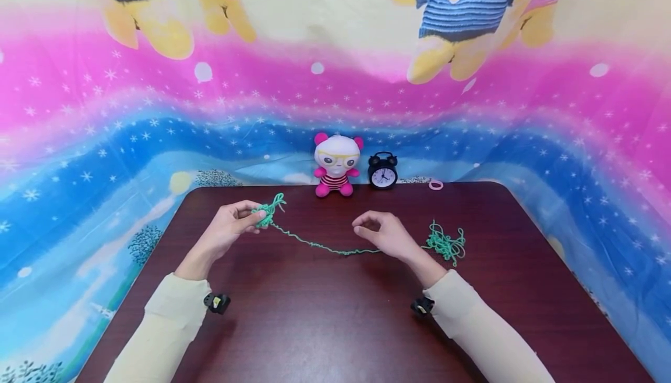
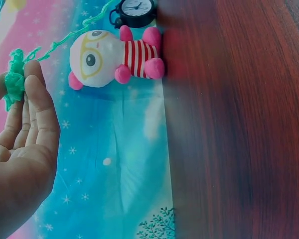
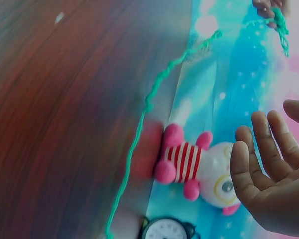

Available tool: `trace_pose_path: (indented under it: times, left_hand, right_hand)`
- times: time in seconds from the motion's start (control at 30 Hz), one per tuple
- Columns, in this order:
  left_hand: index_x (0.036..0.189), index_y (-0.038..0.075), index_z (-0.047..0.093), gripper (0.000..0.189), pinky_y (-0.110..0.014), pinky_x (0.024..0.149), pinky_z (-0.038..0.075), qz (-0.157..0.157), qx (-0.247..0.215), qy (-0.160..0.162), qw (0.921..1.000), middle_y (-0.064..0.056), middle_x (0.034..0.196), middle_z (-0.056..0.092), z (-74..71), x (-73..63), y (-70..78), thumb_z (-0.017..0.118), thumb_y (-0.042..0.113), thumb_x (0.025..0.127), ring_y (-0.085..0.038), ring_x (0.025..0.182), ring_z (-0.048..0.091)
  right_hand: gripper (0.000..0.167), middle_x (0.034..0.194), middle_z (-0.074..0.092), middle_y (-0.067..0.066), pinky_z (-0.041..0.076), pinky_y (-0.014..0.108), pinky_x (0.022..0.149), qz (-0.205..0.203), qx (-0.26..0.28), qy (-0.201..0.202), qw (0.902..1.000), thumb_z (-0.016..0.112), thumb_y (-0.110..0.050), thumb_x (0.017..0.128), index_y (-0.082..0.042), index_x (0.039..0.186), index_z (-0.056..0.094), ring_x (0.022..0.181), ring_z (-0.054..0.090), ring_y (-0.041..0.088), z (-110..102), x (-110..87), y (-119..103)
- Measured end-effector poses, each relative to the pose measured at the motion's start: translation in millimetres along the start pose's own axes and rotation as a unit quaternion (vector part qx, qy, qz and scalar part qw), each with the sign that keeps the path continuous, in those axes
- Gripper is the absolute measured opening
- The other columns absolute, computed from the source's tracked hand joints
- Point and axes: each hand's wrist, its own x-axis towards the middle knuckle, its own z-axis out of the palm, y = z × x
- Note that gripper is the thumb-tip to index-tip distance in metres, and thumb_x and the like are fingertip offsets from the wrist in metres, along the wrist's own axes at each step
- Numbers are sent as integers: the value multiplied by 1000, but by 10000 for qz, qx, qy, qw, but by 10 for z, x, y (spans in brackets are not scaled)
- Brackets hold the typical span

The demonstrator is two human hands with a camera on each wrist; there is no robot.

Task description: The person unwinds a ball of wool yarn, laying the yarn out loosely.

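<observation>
My left hand (image 1: 228, 223) pinches a small bunch of green yarn (image 1: 265, 214) between thumb and fingers, raised over the left side of the table. In the left wrist view the bunch (image 2: 15, 79) shows at the fingertips. A twisted green strand (image 1: 314, 244) sags from it toward the right, passing behind my right hand (image 1: 388, 234). That hand hovers with loosely bent fingers and nothing between them; the right wrist view shows its fingers (image 3: 270, 149) apart from the strand (image 3: 154, 92). Beyond the right wrist, a loose tangle of green yarn (image 1: 445, 242) lies on the table.
A pink and white panda plush (image 1: 336, 165) sits at the table's back edge. Next to it stands a black alarm clock (image 1: 382, 172), with a pink ring (image 1: 435, 185) farther right. The dark wooden table (image 1: 325, 313) is bordered by a printed cloth backdrop (image 1: 293, 80).
</observation>
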Motion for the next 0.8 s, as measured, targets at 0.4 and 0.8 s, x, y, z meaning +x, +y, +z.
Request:
trace_pose_path:
  times: [0.4,0.8]
  left_hand:
    - [122,-8,60,41,-32,82,60,-68,82,-17,9999,14,86,73,7,2,22,66,25,98,-6,82,71]
    - [117,-4,63,38,-33,84,59,-78,295,-45,9995,13,84,72,2,17,21,68,27,96,-9,78,70]
  right_hand:
    - [13,100,72,-10,53,34,83,-277,91,-143,9995,70,-31,93,-26,106,73,96,65,11,311,128,-259]
    - [20,98,72,-8,53,29,81,-606,120,-423,9972,70,-29,94,-18,110,73,92,64,10,590,284,-440]
